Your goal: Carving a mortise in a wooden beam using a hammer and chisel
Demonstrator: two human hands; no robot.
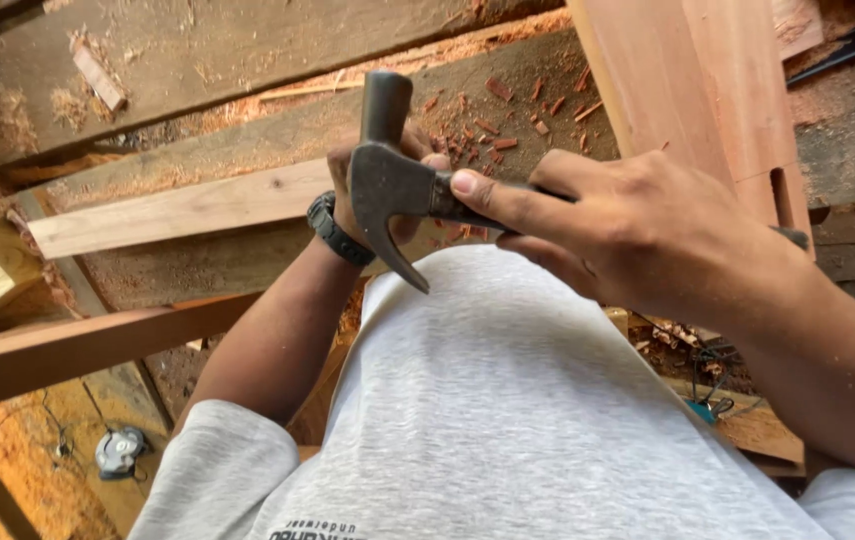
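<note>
My right hand (637, 230) grips a dark steel claw hammer (387, 180) just behind its head, thumb lying along the neck; the claw points down toward my grey shirt. Directly behind the hammer head is my left hand (345, 165), a black watch (335, 230) on its wrist. Its fingers look curled, and the hammer head hides whatever may be inside them. Both hands hover over a grey, dusty plank (277, 130) strewn with reddish wood chips (492, 125).
A reddish board (687, 80) with a cut notch stands at the upper right. A pale plank (177, 212) and a reddish beam (77, 345) cross on the left. A tape measure (119, 450) lies on the sawdust-covered floor at the lower left. A dark tool (837, 48) rests top right.
</note>
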